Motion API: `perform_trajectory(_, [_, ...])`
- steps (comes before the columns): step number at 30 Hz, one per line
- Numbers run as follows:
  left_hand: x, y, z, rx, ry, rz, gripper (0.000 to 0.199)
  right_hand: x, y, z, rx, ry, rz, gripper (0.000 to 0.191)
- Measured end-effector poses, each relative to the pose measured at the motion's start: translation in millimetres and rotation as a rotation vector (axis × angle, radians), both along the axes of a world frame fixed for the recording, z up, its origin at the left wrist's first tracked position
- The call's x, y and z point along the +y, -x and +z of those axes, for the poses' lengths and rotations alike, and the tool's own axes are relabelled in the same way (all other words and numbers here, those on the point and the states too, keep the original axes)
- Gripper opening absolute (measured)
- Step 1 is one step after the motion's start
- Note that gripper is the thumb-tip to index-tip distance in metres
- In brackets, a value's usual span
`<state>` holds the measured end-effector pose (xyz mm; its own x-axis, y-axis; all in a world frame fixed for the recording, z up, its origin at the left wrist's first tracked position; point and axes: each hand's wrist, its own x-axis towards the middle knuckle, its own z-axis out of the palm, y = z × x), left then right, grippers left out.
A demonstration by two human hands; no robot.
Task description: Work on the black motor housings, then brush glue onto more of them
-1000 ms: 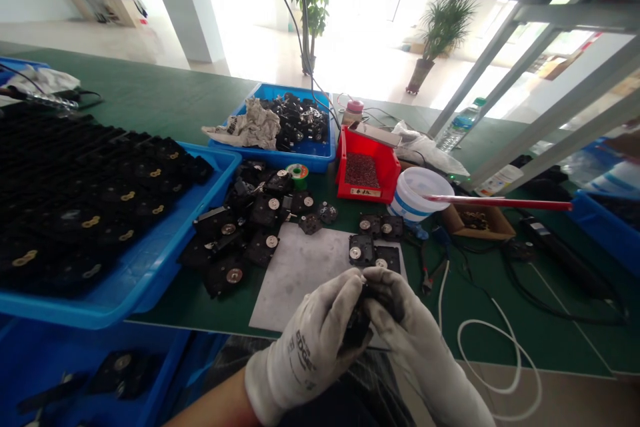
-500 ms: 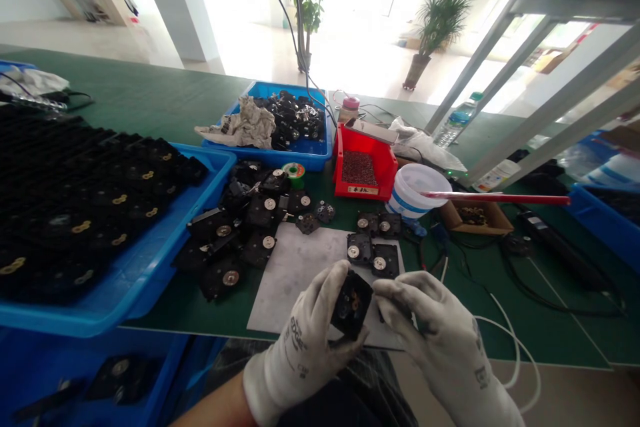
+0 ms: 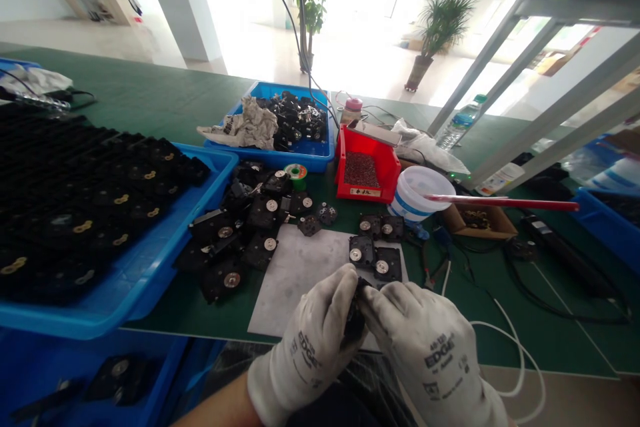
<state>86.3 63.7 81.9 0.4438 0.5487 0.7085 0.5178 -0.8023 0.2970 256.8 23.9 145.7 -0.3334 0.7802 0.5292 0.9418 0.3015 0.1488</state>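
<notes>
A small black plastic housing [image 3: 355, 317] is held above the front edge of the table, mostly covered by fingers. My left hand [image 3: 317, 333], in a white work glove, is closed around its left side. My right hand [image 3: 425, 340], gloved too, has its fingers closed against the housing's upper right edge; anything else inside them is hidden. Beneath lies a white sheet of paper [image 3: 290, 280]. Just beyond my hands are several black housings with silver discs, one of them a near housing [image 3: 388, 264]. More such housings [image 3: 231, 279] are heaped left of the paper.
A big blue tray [image 3: 195, 207] of black parts fills the left. Behind stand another blue tray [image 3: 280, 159], a solder spool [image 3: 298, 180], a red bin [image 3: 390, 177] of small pieces and a white tub [image 3: 417, 190] with a red stick across it. Cables [image 3: 517, 347] trail at right.
My right hand has moved left and turned over, its fingers now meeting the housing. The housing has tilted, so its open inner side is hardly seen.
</notes>
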Motion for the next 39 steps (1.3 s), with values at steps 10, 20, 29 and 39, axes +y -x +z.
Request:
perform_trajectory(10, [0,-1,-1.7,0.033,-0.051,-0.003,0.073,4,-3,-9.3,0.234,0.126,0.031,0.037])
perform_trajectory(20, [-1,0,-9.7,-0.061,0.103,0.021,0.066,4,-6,-21.1,0.483,0.117,0.039,0.016])
perform_trajectory(29, [0,0,-13.1,-0.144,0.265,-0.041,0.072,5,-19,-23.9,0.598,0.204,0.096,0.016])
perform_trajectory(39, [-1,2,-8.0,-0.039,0.177,-0.051,0.061,13,-21,-8.0,0.445,0.175,0.19,0.017])
